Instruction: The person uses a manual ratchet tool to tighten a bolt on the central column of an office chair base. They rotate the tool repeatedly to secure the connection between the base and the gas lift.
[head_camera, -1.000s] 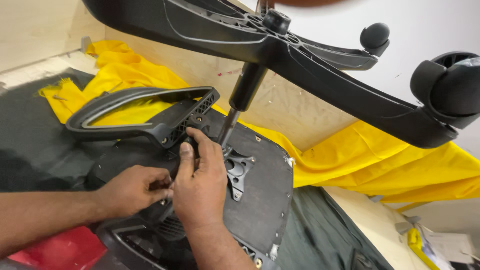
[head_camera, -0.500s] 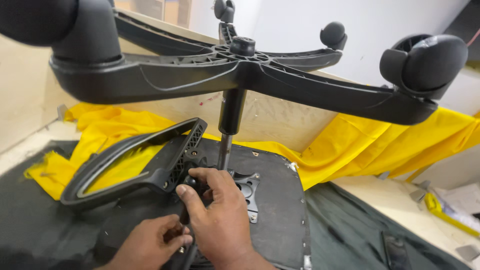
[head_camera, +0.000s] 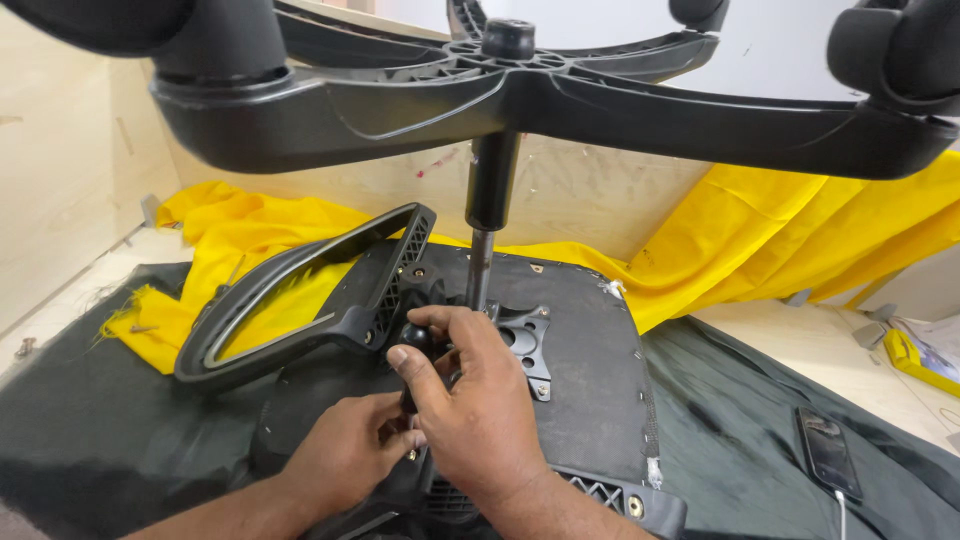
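Note:
An upturned office chair lies on dark cloth, its black seat underside (head_camera: 590, 380) facing up. The gas cylinder (head_camera: 490, 195) rises from a metal mounting plate (head_camera: 525, 340) to the black star base (head_camera: 520, 95) with castors overhead. A black armrest (head_camera: 300, 300) is attached at the left. My right hand (head_camera: 475, 410) is shut on a black knob lever (head_camera: 415, 340) beside the plate. My left hand (head_camera: 350, 450) sits just below it, fingers curled around the lever's lower end; what lies under both hands is hidden.
Yellow fabric (head_camera: 780, 240) is bunched behind the chair against a plywood wall (head_camera: 70, 170). A phone with a white cable (head_camera: 828, 452) lies on the dark cloth (head_camera: 100, 420) at the right. A yellow object (head_camera: 915, 358) rests on the light floor, far right.
The view has shifted left and closer, so the star base now fills the top. Both hands stay at the lever; the right thumb has moved up onto the knob.

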